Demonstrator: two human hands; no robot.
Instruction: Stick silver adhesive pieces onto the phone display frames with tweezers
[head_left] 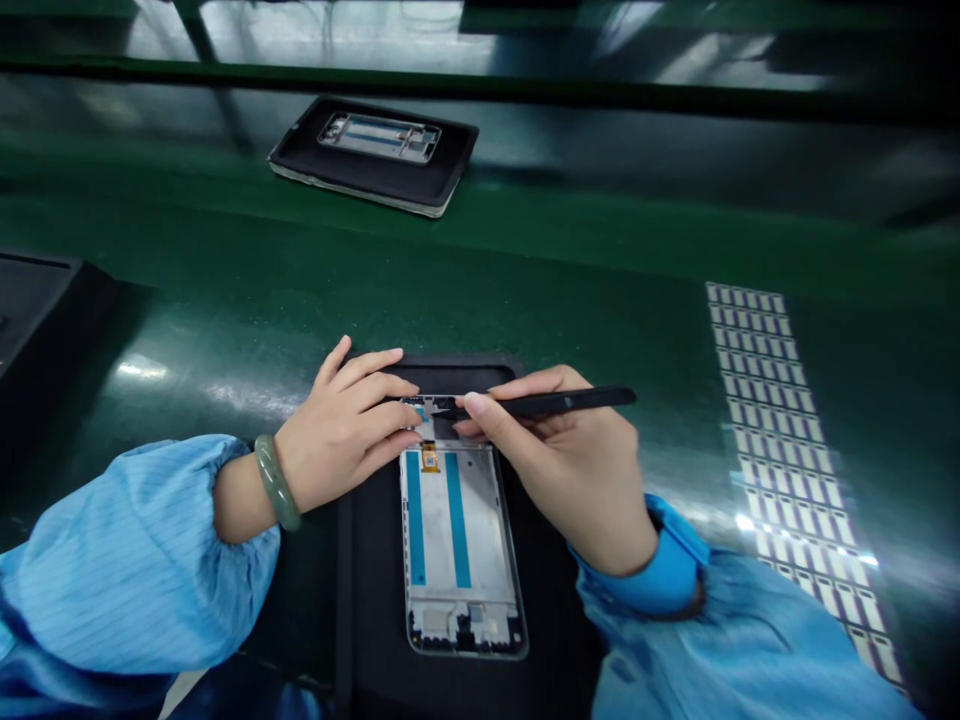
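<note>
A phone mid-frame (439, 520) with two blue strips and a small orange flex cable (429, 458) lies in a black tray (367, 600). My left hand (341, 425) has its fingers stretched out, the tips touching the upper left edge of the frame. Pinched in my right hand (574, 455) are black tweezers (562, 402), held nearly level. Their dark tip points left, over the top section of the frame, near my left fingertips. Whether the tip grips anything is too small to tell.
Farther back on the green work surface (225, 270), a second black tray (300, 150) holds another phone mid-frame (379, 136). A sheet of small white and dark labels (780, 420) lies to the right. A dark box-like object (45, 290) stands at the left edge.
</note>
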